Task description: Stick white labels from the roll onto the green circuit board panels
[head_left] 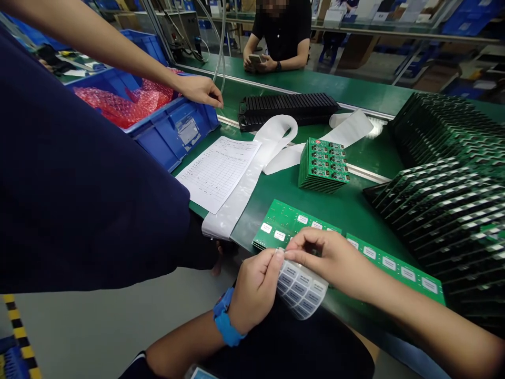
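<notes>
Between both hands hangs a curled label sheet (300, 288) with rows of small printed labels. My left hand (258, 287), a blue band on its wrist, pinches the sheet's upper left corner. The thumb and forefinger of my right hand (325, 255) are pressed together at the same edge; whether a single label is between them I cannot make out. Just beyond lies a green circuit board (276, 218) with white labels stuck on it, partly covered by my right hand. A second labelled circuit board (398, 266) lies to its right, under my right forearm.
A stack of small circuit boards (323, 166) stands behind. Racks of boards (445, 210) fill the right side. A printed form (221, 171) lies on a long white strip (240, 205). At left, a co-worker's arm (158, 73) reaches over a blue crate (169, 134). Another person (282, 34) sits opposite.
</notes>
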Available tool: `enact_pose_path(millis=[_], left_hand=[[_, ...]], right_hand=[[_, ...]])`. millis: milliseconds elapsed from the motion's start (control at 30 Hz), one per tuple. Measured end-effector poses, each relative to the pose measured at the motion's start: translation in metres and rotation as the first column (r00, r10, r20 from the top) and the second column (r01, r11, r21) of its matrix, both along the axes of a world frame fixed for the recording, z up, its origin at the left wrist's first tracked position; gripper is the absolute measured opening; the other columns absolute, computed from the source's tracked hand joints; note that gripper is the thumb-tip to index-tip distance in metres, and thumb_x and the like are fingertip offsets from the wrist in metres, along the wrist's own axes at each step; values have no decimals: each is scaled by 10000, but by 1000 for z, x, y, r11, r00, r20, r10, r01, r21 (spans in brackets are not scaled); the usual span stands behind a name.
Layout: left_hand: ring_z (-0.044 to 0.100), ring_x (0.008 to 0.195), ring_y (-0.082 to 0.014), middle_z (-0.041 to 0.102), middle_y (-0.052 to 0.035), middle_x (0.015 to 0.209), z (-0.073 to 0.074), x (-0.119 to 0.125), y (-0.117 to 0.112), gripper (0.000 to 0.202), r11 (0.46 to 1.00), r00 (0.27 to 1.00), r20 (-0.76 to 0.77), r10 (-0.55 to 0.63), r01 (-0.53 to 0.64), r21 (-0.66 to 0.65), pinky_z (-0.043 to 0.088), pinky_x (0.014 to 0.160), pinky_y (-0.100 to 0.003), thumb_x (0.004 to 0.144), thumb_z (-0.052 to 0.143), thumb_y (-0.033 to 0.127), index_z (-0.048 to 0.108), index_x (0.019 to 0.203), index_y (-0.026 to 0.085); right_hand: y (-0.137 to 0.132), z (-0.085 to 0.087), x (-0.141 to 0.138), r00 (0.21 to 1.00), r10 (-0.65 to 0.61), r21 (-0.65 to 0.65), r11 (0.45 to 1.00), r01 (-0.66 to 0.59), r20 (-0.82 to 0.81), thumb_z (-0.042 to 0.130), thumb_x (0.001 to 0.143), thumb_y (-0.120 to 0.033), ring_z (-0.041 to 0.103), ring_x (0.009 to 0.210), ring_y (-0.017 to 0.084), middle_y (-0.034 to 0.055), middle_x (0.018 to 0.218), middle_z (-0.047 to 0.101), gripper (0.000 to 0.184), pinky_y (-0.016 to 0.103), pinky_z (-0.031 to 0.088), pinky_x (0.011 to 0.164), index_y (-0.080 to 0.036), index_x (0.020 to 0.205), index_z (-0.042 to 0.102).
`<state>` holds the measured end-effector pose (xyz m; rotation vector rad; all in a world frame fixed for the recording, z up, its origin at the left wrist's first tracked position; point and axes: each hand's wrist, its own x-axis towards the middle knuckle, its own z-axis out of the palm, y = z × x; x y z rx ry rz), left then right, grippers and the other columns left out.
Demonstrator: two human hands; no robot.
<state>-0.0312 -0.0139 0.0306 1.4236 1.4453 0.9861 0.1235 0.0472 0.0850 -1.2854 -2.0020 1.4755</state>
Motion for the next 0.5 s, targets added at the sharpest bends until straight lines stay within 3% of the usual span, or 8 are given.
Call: enact_pose_path(millis=[100,167,267,367,500], left_hand=[[435,545,-100,509,10,582,0,-2,-1,379,1000,1000,9,-1,1,-7,326,524,-212,936,366,354,550,672,153],[496,585,-107,629,-15,703,1,-3,-2,359,999,999,38,-25,26,-26,353,548,-212,938,370,352,626,786,152],[541,615,-115,698,-30,850,3,-3,-3,335,998,999,29,-40,41,-43,370,560,-218,934,391,345,671,895,165],[572,651,-125,710,-21,875,6,-4,-3,315,998,999,-3,-45,45,-42,384,582,-220,930,408,333,685,932,183],[594,675,-130,714,-13,897,8,-4,-3,313,998,998,-22,-58,57,-40,386,578,-221,931,408,326,691,935,194]], right_hand=[[9,0,1,992,-82,-123,990,70,-93,593,807,-349,563,681,152,4,703,620,194,252,438,611,-181,711,611],[25,-3,6,981,-170,-85,983,163,-89,596,797,-382,554,665,148,7,703,614,228,252,433,604,-178,696,594],[55,-11,11,964,-259,-48,964,262,53,615,774,-398,521,574,134,15,678,608,237,244,409,515,-174,704,585],[73,-17,7,959,-226,-103,964,245,169,600,782,-355,464,482,112,7,605,579,203,226,357,427,-168,703,590],[76,-21,-4,942,-191,-24,978,205,275,594,785,-305,431,465,106,-7,560,545,178,224,323,415,-167,673,606]])
